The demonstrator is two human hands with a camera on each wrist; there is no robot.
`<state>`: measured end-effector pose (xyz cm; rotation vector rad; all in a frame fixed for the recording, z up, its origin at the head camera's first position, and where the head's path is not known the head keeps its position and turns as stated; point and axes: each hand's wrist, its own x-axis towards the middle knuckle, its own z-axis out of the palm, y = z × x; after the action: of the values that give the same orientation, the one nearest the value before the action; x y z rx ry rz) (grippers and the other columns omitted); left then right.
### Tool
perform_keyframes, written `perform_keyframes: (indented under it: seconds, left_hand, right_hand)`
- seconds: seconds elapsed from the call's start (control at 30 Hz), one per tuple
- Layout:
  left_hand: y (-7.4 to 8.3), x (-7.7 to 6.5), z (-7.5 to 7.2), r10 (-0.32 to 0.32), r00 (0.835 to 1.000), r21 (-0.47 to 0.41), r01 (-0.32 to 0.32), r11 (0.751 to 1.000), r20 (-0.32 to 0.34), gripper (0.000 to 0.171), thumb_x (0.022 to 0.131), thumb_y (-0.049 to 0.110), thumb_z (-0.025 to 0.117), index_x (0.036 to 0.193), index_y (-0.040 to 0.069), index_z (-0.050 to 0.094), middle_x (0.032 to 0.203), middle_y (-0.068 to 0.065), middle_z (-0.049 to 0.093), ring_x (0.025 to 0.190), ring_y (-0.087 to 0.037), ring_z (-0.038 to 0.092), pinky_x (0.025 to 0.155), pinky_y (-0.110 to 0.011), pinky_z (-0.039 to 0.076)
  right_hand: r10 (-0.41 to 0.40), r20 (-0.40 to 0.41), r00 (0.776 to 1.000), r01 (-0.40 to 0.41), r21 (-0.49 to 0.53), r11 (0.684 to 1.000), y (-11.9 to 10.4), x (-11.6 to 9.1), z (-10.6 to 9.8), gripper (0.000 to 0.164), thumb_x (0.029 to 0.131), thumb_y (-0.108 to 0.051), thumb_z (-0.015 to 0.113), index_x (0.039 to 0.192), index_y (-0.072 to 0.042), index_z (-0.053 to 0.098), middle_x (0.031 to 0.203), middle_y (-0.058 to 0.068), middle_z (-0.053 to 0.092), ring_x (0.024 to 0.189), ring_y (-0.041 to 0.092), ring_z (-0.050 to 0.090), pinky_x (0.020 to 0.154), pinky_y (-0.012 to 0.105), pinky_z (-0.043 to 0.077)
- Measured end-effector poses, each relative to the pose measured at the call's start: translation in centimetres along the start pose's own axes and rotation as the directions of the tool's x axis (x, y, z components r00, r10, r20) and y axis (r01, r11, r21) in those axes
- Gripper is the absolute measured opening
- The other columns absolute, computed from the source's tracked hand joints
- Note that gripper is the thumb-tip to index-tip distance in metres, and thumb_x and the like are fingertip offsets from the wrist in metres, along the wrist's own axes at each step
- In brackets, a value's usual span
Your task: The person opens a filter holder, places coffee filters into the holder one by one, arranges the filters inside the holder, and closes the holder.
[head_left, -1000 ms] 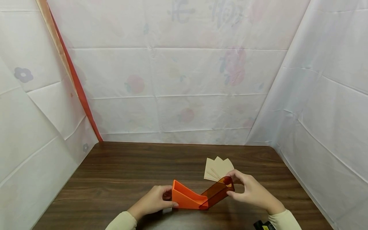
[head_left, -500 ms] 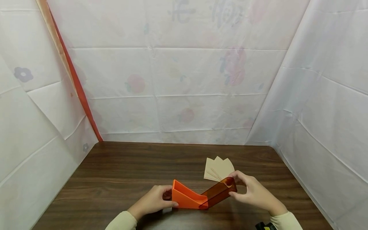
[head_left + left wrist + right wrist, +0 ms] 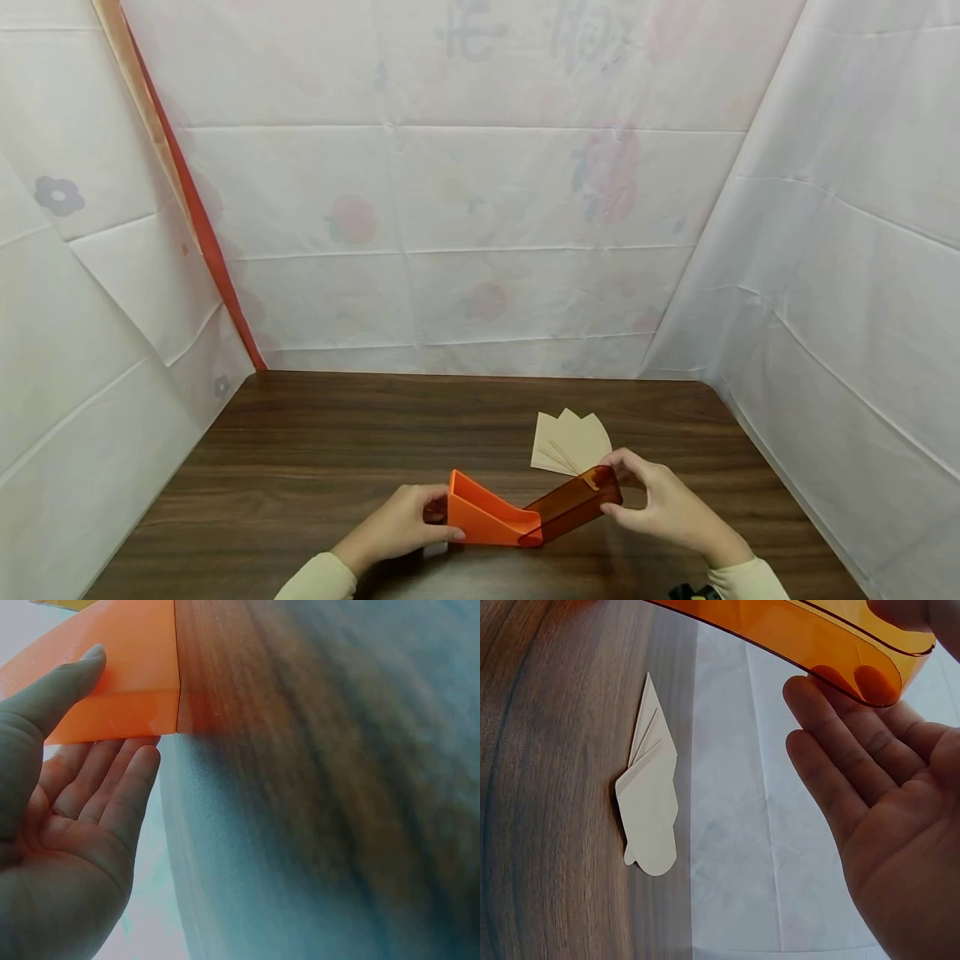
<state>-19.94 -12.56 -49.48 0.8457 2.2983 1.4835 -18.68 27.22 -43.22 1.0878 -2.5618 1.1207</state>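
Note:
An orange plastic holder base (image 3: 482, 518) with one high end stands on the table. My left hand (image 3: 401, 521) grips that high end, thumb on the near side and fingers behind, as the left wrist view also shows. From the base's low right end an amber see-through lid (image 3: 570, 510) slants up to the right; whether a hinge joins them cannot be made out. My right hand (image 3: 663, 507) holds the lid's raised end between thumb and fingers. Behind the lid lies a fanned stack of beige paper coffee filters (image 3: 573, 440), with crimped seams visible in the right wrist view.
The dark wooden table (image 3: 360, 425) is bounded by a white printed sheet (image 3: 465, 292) at the back and white sheets at both sides. A red strip (image 3: 213, 258) runs down the left corner. A small black device (image 3: 693, 592) shows by the right sleeve.
My right hand has moved slightly right and down, tilting the amber lid a little lower. The orange base, my left hand and the paper filters have stayed in place.

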Motion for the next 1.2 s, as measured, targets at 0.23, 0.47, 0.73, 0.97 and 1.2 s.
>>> perform_keyframes:
  seconds: [0.23,0.47,0.73,0.97,1.2]
  left_hand:
    - [-0.15,-0.05,-0.01,-0.014,1.0,0.001,0.014,1.0,0.003,0.031,0.089,0.028,0.078,0.117,0.016,0.068,0.107,0.009,0.071,0.098,-0.01,0.068,0.085,-0.03,0.056]
    - [-0.3,-0.14,-0.05,-0.018,1.0,0.004,0.018,1.0,0.002,0.032,0.089,0.03,0.078,0.117,0.017,0.069,0.107,0.01,0.071,0.098,-0.009,0.068,0.085,-0.028,0.055]
    - [-0.3,-0.16,-0.01,-0.023,1.0,-0.009,0.023,1.0,0.002,0.033,0.089,0.029,0.079,0.117,0.017,0.069,0.107,0.009,0.071,0.098,-0.01,0.068,0.084,-0.024,0.054]
    - [-0.29,-0.14,-0.03,-0.031,1.0,-0.006,0.031,1.0,-0.003,0.032,0.089,0.029,0.079,0.117,0.018,0.069,0.106,0.01,0.071,0.098,-0.009,0.068,0.084,-0.023,0.054]
    - [-0.25,-0.05,-0.01,-0.024,1.0,-0.008,0.024,1.0,0.0,0.031,0.089,0.029,0.078,0.116,0.017,0.069,0.106,0.009,0.071,0.097,-0.01,0.068,0.083,-0.021,0.054]
  right_hand:
    - [-0.017,-0.016,1.0,0.017,-0.015,1.0,0.36,-0.25,0.15,0.042,0.085,-0.01,0.081,0.118,-0.02,0.058,0.103,-0.013,0.067,0.088,0.009,0.066,0.078,0.029,0.055]
    - [-0.004,-0.003,1.0,0.004,0.002,1.0,0.7,-0.57,0.11,0.04,0.086,-0.011,0.08,0.118,-0.019,0.058,0.102,-0.012,0.067,0.088,0.009,0.066,0.079,0.027,0.054]
    - [0.005,0.0,1.0,-0.005,0.001,1.0,0.77,-0.68,0.1,0.04,0.086,-0.011,0.08,0.119,-0.019,0.058,0.102,-0.012,0.067,0.087,0.009,0.065,0.079,0.028,0.053]
    - [0.017,0.003,1.0,-0.017,0.0,1.0,0.63,-0.7,0.01,0.04,0.087,-0.012,0.08,0.118,-0.019,0.057,0.101,-0.012,0.067,0.086,0.009,0.065,0.078,0.028,0.053]
    - [0.012,-0.001,1.0,-0.012,0.001,1.0,0.65,-0.68,0.0,0.04,0.087,-0.013,0.081,0.119,-0.019,0.058,0.101,-0.012,0.067,0.086,0.009,0.065,0.078,0.028,0.053]
